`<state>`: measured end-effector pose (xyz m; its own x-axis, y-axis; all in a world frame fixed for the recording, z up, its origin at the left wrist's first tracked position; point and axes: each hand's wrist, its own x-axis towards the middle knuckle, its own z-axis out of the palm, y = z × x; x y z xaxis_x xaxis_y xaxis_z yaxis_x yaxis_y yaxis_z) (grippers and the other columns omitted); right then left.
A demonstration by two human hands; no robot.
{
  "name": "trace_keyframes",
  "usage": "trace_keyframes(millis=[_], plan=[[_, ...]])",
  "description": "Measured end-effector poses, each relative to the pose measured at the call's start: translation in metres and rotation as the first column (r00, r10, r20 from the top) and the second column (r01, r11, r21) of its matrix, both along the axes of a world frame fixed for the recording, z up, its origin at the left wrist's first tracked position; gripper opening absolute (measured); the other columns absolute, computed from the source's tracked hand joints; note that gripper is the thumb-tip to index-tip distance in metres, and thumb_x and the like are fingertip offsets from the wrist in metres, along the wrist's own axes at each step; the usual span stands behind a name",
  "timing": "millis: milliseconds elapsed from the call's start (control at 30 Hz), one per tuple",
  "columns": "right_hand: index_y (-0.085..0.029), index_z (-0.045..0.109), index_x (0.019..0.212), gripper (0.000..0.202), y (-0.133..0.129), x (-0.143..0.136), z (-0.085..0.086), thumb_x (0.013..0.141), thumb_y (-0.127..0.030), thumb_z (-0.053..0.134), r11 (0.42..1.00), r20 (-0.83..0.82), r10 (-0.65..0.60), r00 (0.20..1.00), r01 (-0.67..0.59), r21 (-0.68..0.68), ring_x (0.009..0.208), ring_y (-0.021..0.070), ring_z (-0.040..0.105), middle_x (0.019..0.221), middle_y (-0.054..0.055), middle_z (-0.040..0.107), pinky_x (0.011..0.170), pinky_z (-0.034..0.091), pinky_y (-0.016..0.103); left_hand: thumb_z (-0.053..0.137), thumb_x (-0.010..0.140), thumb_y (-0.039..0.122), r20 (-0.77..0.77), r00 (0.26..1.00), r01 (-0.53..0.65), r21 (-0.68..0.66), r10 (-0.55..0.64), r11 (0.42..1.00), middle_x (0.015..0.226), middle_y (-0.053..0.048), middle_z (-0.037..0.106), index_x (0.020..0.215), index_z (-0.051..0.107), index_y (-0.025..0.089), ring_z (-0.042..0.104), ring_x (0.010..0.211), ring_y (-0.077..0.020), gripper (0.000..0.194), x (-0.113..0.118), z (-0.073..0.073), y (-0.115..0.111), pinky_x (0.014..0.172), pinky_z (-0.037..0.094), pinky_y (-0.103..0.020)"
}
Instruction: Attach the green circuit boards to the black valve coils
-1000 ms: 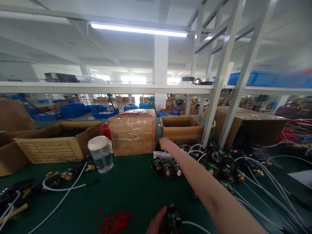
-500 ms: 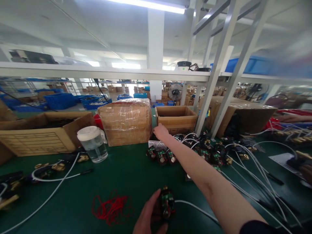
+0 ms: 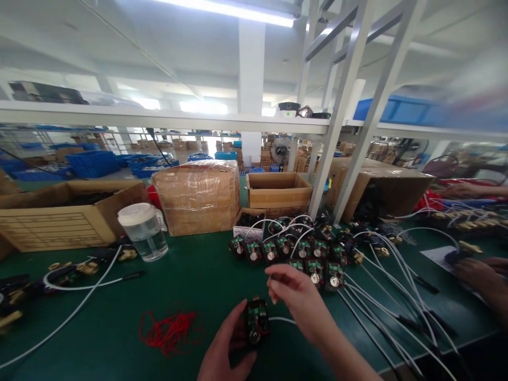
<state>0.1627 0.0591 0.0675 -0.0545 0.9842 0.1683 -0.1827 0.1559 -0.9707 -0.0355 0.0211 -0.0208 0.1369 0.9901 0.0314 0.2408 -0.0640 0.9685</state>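
My left hand (image 3: 228, 346) is closed round the side of a small black device with a green circuit board (image 3: 257, 321), held near the front of the bench. A white cable (image 3: 282, 319) runs out of its right side. Just above and right of that device is my right hand (image 3: 296, 293), its thumb and fingertips pinched together; whatever they hold is too small to make out. Several similar open devices with green boards (image 3: 271, 251) stand in rows behind the right hand. Beyond them sits a small white box (image 3: 248, 233) of black parts.
A tangle of red wire (image 3: 170, 330) lies left of my left hand. Behind it stand a water jug (image 3: 146, 238), a taped carton (image 3: 198, 201) and an open carton (image 3: 280, 198). White cables (image 3: 369, 323) trail at right, where another person's hand (image 3: 478, 278) works.
My right hand has drawn back from the small white box toward the held device, its fingers now pinched. The left hand still holds the device. The view has shifted slightly.
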Motion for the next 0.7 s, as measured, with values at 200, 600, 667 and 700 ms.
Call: trace_keyframes(millis=[200, 600, 667, 700], plan=[[-0.02, 0.076, 0.094, 0.028, -0.049, -0.005, -0.035, 0.077, -0.04, 0.085, 0.984, -0.446, 0.059, 0.893, -0.127, -0.124, 0.064, 0.0137, 0.061, 0.078, 0.003, 0.07, 0.06, 0.046, 0.027, 0.064, 0.071, 0.023, 0.014, 1.0, -0.025, 0.007, 0.025, 1.0, 0.115, -0.005, 0.074, 0.142, 0.05, 0.027, 0.072, 0.102, -0.0232, 0.073, 0.002, -0.007, 0.0, 0.089, 0.06, -0.035], [-0.021, 0.07, 0.091, 0.028, -0.049, -0.003, -0.055, 0.074, -0.034, 0.088, 0.977, -0.46, 0.106, 0.881, -0.179, -0.118, 0.068, 0.0152, 0.069, 0.088, 0.006, 0.076, 0.061, 0.045, 0.025, 0.063, 0.07, 0.014, 0.045, 0.999, 0.0, 0.007, -0.001, 1.0, 0.113, -0.003, 0.075, 0.143, 0.051, 0.03, 0.073, 0.099, -0.0222, 0.075, 0.003, 0.001, -0.002, 0.09, 0.06, -0.036], [-0.021, 0.07, 0.091, 0.027, -0.049, -0.003, -0.056, 0.074, -0.033, 0.088, 0.979, -0.442, 0.104, 0.891, -0.17, -0.114, 0.068, 0.0155, 0.07, 0.089, 0.007, 0.077, 0.06, 0.045, 0.025, 0.064, 0.071, 0.013, 0.034, 0.999, 0.025, -0.004, -0.025, 1.0, 0.116, -0.004, 0.074, 0.144, 0.049, 0.03, 0.073, 0.1, -0.022, 0.076, 0.001, 0.003, -0.002, 0.091, 0.06, -0.035], [-0.021, 0.071, 0.091, 0.026, -0.048, -0.003, -0.056, 0.074, -0.033, 0.088, 0.979, -0.437, 0.103, 0.894, -0.167, -0.113, 0.067, 0.0155, 0.07, 0.089, 0.007, 0.077, 0.06, 0.045, 0.025, 0.064, 0.071, 0.013, 0.03, 0.999, 0.038, -0.011, -0.038, 0.999, 0.117, -0.004, 0.074, 0.145, 0.049, 0.03, 0.073, 0.101, -0.022, 0.077, 0.001, 0.004, -0.002, 0.092, 0.06, -0.035]])
